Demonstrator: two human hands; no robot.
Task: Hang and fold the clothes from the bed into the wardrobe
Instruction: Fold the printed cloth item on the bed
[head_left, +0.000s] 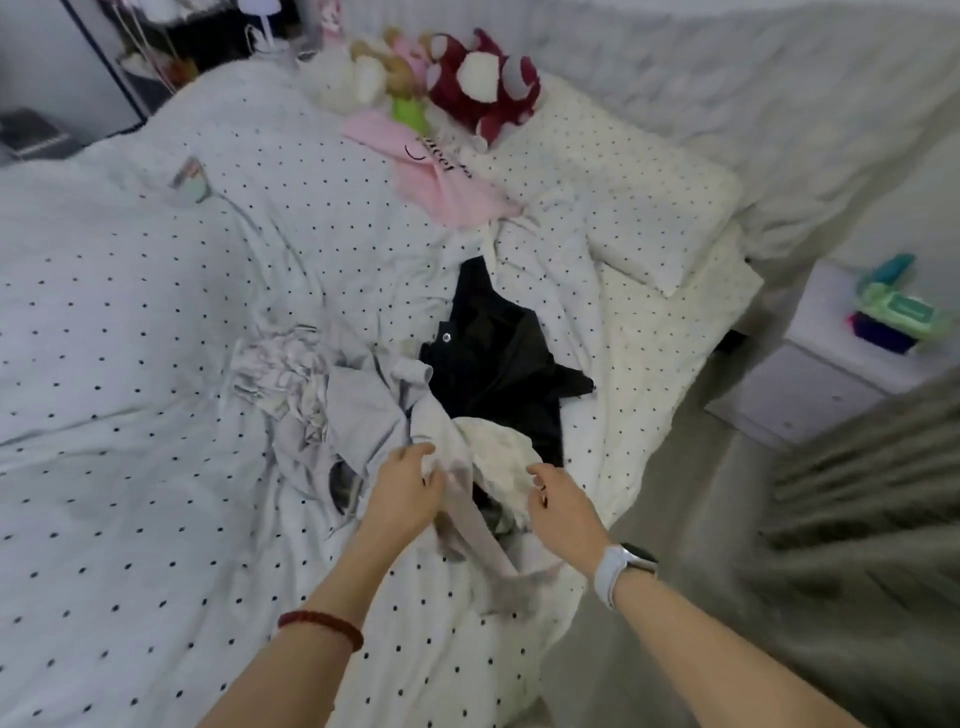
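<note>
Nearest to the camera, two bare forearms reached out over the bed. The left wrist wore a dark red bead bracelet (322, 626) and the right wrist a white smartwatch with a dark face (621, 569).

The left hand (402, 491) had its fingers curled into the pale grey crumpled garment (363, 410), grasping a fold of it, and a long strip of the same grey cloth ran down between the two hands. The right hand (558, 506) was released, its fingers relaxed and slightly bent, with the fingertips at the edge of the cream-white soft cloth (501, 457) (I cannot tell whether they really touched it). This cream cloth lay just in front of the right hand, between the two hands and partly on the grey garment.

All these clothes lay on the white duvet with small black dots (130, 338), which spread far to the left of the left hand. Just beyond the hands lay the black jacket with a metal snap button (493, 353), touching the grey garment at its left side. To the left of the grey garment was a bunched white and grey striped fabric (275, 364).

Further away, beyond the black jacket, lay a pink cloth with black letters (441, 171) and a dotted white pillow (613, 192). At the far end sat a dark red plush toy (483, 83) with other soft toys beside it. Far to the right of the right hand stood a white bedside cabinet (831, 374).
</note>
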